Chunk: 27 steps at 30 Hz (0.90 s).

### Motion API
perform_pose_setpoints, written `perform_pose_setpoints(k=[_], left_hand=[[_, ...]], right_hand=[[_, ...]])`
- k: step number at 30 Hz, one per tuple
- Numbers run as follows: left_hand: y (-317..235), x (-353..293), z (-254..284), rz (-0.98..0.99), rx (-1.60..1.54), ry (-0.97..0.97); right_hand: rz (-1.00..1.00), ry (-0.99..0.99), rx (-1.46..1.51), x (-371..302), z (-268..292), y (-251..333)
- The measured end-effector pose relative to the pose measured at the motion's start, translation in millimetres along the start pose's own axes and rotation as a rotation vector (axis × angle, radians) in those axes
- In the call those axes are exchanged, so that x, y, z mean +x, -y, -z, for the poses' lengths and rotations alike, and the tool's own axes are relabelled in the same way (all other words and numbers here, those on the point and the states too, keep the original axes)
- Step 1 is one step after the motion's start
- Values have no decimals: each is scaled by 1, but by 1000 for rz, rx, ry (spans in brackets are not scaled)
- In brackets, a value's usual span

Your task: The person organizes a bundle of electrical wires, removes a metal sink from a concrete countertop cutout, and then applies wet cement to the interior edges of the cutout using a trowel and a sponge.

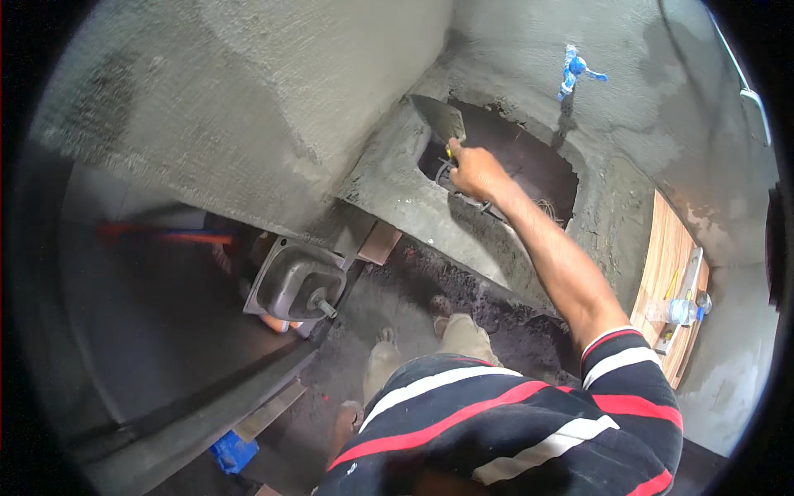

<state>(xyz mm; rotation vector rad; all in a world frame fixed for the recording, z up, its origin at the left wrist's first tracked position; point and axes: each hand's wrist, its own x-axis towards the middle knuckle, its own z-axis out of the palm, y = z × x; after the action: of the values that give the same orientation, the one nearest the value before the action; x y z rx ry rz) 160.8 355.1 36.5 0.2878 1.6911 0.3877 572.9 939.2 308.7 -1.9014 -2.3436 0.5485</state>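
My right hand [477, 174] is closed around the handle of a pointed trowel, its index finger stretched along toward the blade. The grey trowel blade [440, 118] lies against the cement-coated counter [389, 161], at the left rim of a large dark cutout [538, 161]. A bit of yellow shows by the grip. Dark, bent wire or cord [444, 169] is close under the hand. At my left side, partly covered by the striped shirt, a small brownish shape looks like my left hand [349, 413], hanging low; its fingers cannot be made out.
A blue-wrapped tap [572, 70] juts from the wall behind the cutout. Below left stands a metal sink basin [298, 279] with a drain fitting. To the right, a wood-patterned board [662, 248] bears a plastic bottle [682, 312]. A blue object [234, 452] lies at lower left.
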Motion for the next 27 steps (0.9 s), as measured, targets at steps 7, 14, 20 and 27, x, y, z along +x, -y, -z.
perform_pose_setpoints(k=[7, 14, 20, 27], left_hand=[[-94, 59, 57, -126, 140, 15], [-129, 103, 121, -206, -73, -42], [-89, 95, 145, -177, 146, 59], [0, 88, 173, -99, 330, 387]], right_hand=[[73, 14, -75, -87, -30, 70], [185, 11, -85, -173, -64, 126], [-16, -81, -61, -209, -50, 112], [-20, -84, 64, -208, -100, 136]])
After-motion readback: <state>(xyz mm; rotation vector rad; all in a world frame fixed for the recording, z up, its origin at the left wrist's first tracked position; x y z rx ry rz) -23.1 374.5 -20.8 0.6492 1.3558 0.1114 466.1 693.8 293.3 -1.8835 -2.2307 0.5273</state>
